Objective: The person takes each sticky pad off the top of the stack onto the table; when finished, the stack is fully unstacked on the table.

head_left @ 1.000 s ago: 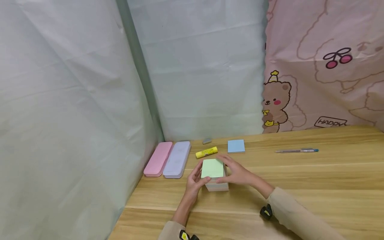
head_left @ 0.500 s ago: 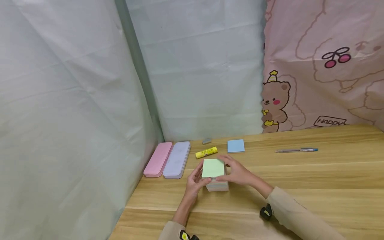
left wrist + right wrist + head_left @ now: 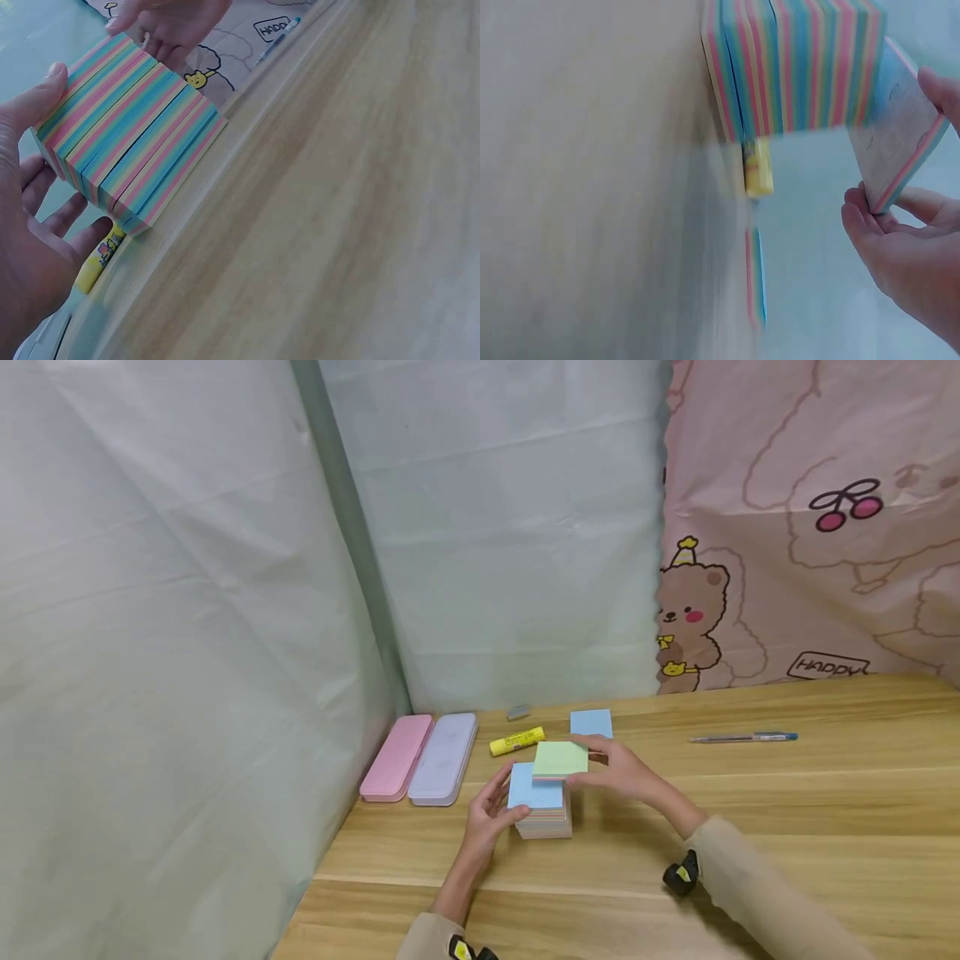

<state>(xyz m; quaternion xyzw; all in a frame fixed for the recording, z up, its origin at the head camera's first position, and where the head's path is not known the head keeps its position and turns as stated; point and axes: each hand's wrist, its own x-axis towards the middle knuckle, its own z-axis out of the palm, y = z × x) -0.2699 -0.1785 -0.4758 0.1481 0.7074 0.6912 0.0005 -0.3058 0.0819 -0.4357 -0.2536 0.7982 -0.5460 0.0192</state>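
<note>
A thick block of multicoloured sticky notes (image 3: 543, 820) stands on the wooden table (image 3: 750, 827); its top sheet is blue. My left hand (image 3: 491, 808) holds the block's left side, thumb on the near edge (image 3: 45, 86), fingers curled behind it. My right hand (image 3: 603, 766) pinches a thin green-topped wad of notes (image 3: 559, 758), held just above and to the right of the block. In the right wrist view the wad (image 3: 900, 154) tilts away from the block (image 3: 795, 67), between my fingertips (image 3: 855, 217).
A pink case (image 3: 396, 768) and a lilac case (image 3: 442, 768) lie left of the block. Behind it are a yellow glue stick (image 3: 517, 741), a small grey eraser (image 3: 517, 712) and a blue note pad (image 3: 591, 723). A pen (image 3: 742, 737) lies far right. Curtains close the back and left.
My right hand has lifted the green-topped wad off the block and moved it up and right, which bared a blue sheet. The left hand has stayed on the block.
</note>
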